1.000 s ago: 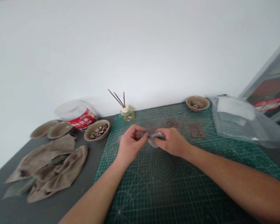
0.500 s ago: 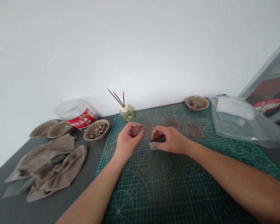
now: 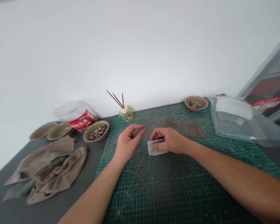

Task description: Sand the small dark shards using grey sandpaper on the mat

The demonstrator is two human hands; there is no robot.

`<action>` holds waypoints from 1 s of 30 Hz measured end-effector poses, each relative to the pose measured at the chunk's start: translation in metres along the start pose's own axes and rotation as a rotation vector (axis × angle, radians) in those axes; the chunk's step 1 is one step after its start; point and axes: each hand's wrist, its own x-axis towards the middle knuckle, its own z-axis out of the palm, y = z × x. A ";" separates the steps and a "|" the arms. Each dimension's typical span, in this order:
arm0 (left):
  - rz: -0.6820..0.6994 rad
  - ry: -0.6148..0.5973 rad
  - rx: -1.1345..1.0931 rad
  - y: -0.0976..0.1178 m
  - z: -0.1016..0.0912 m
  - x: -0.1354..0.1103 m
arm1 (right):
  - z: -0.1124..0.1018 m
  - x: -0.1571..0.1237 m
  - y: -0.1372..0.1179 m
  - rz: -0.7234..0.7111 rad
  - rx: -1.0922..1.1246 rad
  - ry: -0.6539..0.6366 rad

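My right hand (image 3: 170, 140) rests on a small whitish translucent plastic bag (image 3: 156, 147), its fingers pinching the bag's top edge, where a dark sliver shows. The bag lies flat on a green cutting mat (image 3: 163, 189). My left hand (image 3: 129, 143) hovers just left of the bag, thumb and forefinger closed on a tiny grey piece (image 3: 141, 131), too small to identify. Two brown cardboard tags with handwriting (image 3: 174, 125) (image 3: 196, 130) lie on the mat beyond my right hand.
A bowl of stone fragments (image 3: 96, 131) stands left of the mat, and another (image 3: 196, 103) at its far edge. Further left are two shallow bowls (image 3: 51, 130), brown cloths (image 3: 46, 169) and a lidded tub (image 3: 76, 115). A reed diffuser (image 3: 126, 114) and large plastic bag (image 3: 235, 119) sit behind.
The small plastic bag has come down from between my hands and lies flatter on the mat, more of it showing below my right hand. My left hand has barely moved.
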 end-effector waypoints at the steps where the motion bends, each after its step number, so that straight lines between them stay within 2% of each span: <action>1: -0.002 -0.010 -0.017 0.001 0.000 0.000 | 0.000 0.000 0.000 -0.010 -0.032 -0.003; 2: -0.007 -0.025 -0.039 0.002 0.000 -0.001 | 0.001 0.001 -0.001 -0.037 -0.097 0.040; 5: -0.036 -0.084 -0.109 0.004 0.003 -0.003 | 0.000 0.002 -0.004 -0.195 -0.311 0.286; 6: -0.045 -0.103 -0.119 0.004 0.005 -0.004 | -0.001 0.002 -0.005 -0.252 -0.340 0.315; 9: -0.041 -0.143 -0.088 0.003 0.009 -0.007 | -0.002 0.002 -0.005 -0.341 -0.320 0.233; 14: -0.023 -0.214 -0.042 0.004 0.008 -0.006 | -0.002 0.001 -0.001 -0.296 -0.283 0.184; 18: 0.047 -0.280 0.141 0.007 0.000 -0.002 | -0.007 0.001 -0.001 -0.255 -0.342 0.120; 25: 0.148 -0.437 0.407 0.006 -0.002 -0.003 | -0.016 0.002 0.009 -0.257 -0.416 -0.123; 30: 0.120 -0.550 0.622 0.011 -0.001 -0.006 | -0.019 0.003 0.009 -0.266 -0.586 -0.218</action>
